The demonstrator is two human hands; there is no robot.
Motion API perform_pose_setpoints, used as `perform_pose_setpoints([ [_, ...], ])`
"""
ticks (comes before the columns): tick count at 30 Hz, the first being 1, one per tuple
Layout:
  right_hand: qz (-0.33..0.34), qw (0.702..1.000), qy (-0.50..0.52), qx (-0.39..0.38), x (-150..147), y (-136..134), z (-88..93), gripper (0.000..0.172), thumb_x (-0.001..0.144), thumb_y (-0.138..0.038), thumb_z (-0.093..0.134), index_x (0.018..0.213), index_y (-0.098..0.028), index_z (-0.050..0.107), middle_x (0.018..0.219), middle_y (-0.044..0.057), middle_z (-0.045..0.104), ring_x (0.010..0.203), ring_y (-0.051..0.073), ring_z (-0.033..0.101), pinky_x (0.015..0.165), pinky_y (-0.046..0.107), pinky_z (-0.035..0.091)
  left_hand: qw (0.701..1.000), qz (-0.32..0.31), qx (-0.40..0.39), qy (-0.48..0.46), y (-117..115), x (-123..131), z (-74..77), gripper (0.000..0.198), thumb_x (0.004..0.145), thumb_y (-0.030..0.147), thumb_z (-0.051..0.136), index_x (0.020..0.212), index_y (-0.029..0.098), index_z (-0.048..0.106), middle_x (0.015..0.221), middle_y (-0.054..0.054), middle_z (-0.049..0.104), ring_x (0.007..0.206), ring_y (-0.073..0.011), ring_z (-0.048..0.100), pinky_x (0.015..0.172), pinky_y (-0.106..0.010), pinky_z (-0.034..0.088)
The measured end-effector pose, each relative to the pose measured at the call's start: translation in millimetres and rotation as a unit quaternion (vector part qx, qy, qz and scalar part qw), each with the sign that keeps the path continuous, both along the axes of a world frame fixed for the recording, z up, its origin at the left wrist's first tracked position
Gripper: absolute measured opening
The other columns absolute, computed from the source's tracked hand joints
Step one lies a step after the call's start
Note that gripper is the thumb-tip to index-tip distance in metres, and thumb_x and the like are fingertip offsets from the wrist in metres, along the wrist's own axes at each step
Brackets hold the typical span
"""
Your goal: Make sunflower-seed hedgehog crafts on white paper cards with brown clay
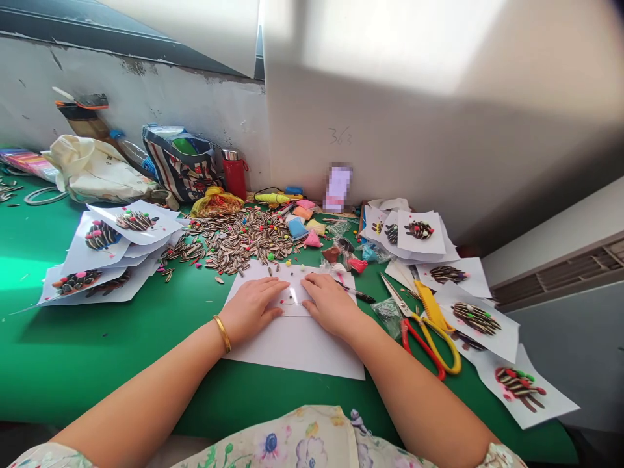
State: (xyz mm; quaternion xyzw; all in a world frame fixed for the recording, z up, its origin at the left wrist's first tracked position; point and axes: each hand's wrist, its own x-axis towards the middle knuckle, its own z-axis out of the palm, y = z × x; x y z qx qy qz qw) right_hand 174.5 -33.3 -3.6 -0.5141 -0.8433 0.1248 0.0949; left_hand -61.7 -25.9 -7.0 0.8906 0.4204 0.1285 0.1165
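My left hand (pixel 254 305), with a gold bangle (pixel 222 334) at the wrist, lies palm down with its fingers stretched out. Opposite it my right hand (pixel 333 304) rests the same way, fingers extended. Between them is a small, shiny sheet or card (pixel 298 308) with a few little dark and red dots; both hands touch its sides. Whether it is clear plastic or glossy card I cannot tell. Under it lies a larger sheet of white paper (pixel 292 354). Small coloured balls (pixel 288 263) sit just beyond my fingertips. A black pen (pixel 358 294) lies beside my right hand.
Striped sunflower seeds (pixel 238 237) spread beyond the paper, near coloured clay lumps (pixel 297 227). Scissors (pixel 423 331) and a yellow cutter (pixel 433 305) lie right. Seed-decorated cards stack left (pixel 104 253) and right (pixel 482 318). Bags (pixel 182 162) and a red flask (pixel 234 175) stand behind.
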Motion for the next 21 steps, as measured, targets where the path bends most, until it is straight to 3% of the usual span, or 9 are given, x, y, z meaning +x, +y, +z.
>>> perform_pose_setpoints([
  [15, 0.006, 1.000, 0.006, -0.001, 2.4, 3.5, 5.8, 0.040, 0.094, -0.023, 0.054, 0.133, -0.015, 0.058, 0.144, 0.011, 0.053, 0.130, 0.030, 0.046, 0.111, 0.047, 0.040, 0.997, -0.043, 0.060, -0.012, 3.6, -2.9, -10.8, 0.032, 0.094, 0.030, 0.055, 0.124, 0.032, 0.066, 0.137, -0.006, 0.061, 0.131, -0.0299, 0.052, 0.105, -0.051, 0.044],
  [21, 0.008, 1.000, 0.007, 0.009, 3.2, 3.8, 1.8, 0.041, 0.094, -0.023, 0.055, 0.133, -0.015, 0.058, 0.143, 0.013, 0.053, 0.130, 0.029, 0.047, 0.110, 0.048, 0.040, 0.998, -0.035, 0.060, -0.007, 1.4, -0.8, -9.5, 0.034, 0.095, 0.031, 0.053, 0.128, 0.030, 0.063, 0.138, -0.007, 0.060, 0.131, -0.0295, 0.051, 0.107, -0.051, 0.042],
])
